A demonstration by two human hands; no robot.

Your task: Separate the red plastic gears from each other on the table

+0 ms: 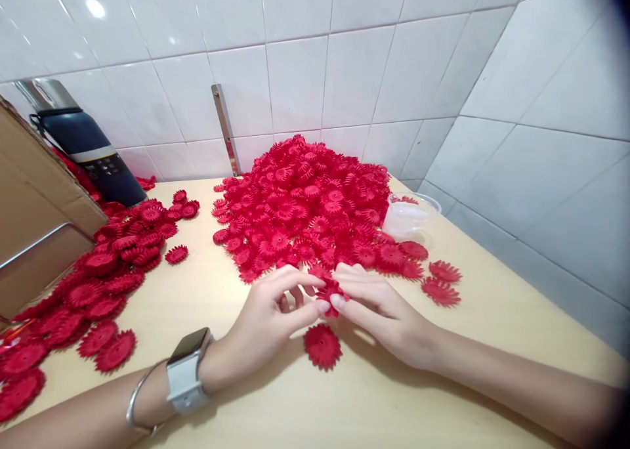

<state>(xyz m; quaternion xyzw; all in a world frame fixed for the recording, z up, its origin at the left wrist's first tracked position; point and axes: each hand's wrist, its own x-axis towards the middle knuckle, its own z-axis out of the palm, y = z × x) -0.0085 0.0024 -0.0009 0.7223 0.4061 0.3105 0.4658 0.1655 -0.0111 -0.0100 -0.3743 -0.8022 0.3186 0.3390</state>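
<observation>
Centre of frame: one small red, jagged-edged, fabric-like piece (328,291), which we hold between left hand (270,310) and right hand (391,318), thumbs and fingers of both pinching it. Directly below: one round red saw-toothed disc (322,346), flat on our pale wood-toned table (256,403). Upper centre: one large heap of similar red discs (305,206). Right of heap: one clear round plastic tub (411,220).

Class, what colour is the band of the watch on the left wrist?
The watch band is pale grey, seen in the head view.
</observation>
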